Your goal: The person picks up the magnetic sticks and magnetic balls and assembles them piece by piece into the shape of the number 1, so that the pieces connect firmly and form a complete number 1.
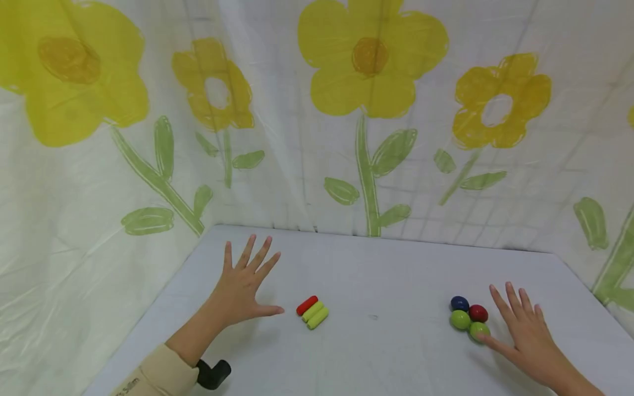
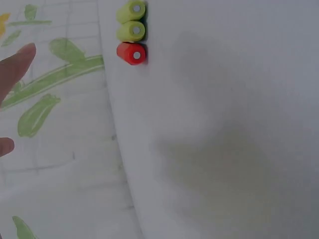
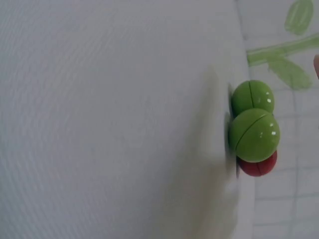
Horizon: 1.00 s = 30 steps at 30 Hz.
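My left hand (image 1: pixel 239 289) is spread above the white table, fingers apart, holding nothing. To its right lie a red cylinder (image 1: pixel 307 305) and two yellow-green cylinders (image 1: pixel 312 312) (image 1: pixel 318 318), side by side. Each has a pale round spot on its end, as the left wrist view shows on the red cylinder (image 2: pixel 132 53). My right hand (image 1: pixel 530 338) is also spread, with its thumb tip overlapping the nearest green ball (image 1: pixel 479 331); contact cannot be told. A second green ball (image 1: pixel 460 319), a blue ball (image 1: pixel 459 303) and a red ball (image 1: pixel 478 313) cluster there. Seams mark the glossy green ball (image 3: pixel 254 135).
Both groups sit on a white table (image 1: pixel 386 363), the cylinders left of centre and the balls to the right. Behind and beside it hangs a pale curtain (image 1: pixel 297 181) printed with yellow flowers. A black device (image 1: pixel 214 375) is at my left wrist by the beige sleeve (image 1: pixel 160 374).
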Motion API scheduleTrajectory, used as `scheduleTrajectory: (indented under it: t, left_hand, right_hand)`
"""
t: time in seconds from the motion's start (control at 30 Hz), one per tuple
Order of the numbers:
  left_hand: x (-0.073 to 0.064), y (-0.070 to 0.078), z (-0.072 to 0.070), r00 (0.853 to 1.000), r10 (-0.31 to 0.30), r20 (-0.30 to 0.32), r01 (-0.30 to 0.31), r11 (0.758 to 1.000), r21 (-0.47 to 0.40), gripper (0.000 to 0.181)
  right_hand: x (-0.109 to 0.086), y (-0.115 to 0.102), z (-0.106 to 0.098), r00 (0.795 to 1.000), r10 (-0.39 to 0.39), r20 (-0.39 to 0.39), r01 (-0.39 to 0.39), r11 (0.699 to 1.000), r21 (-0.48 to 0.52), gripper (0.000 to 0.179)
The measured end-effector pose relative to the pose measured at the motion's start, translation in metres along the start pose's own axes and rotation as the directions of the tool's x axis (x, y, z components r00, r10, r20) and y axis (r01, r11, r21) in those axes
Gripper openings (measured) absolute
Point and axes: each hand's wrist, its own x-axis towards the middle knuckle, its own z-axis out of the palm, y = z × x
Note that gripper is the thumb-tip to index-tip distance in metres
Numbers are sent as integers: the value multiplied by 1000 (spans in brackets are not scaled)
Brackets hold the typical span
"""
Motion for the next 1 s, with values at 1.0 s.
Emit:
scheduleTrajectory:
  t: [1.0]
  left_hand:
    - [0,54,5,966,-237,106,259,841,-475,45]
  right_hand:
    - [-2,-31,4,895,425,-134,-383,888,256,51]
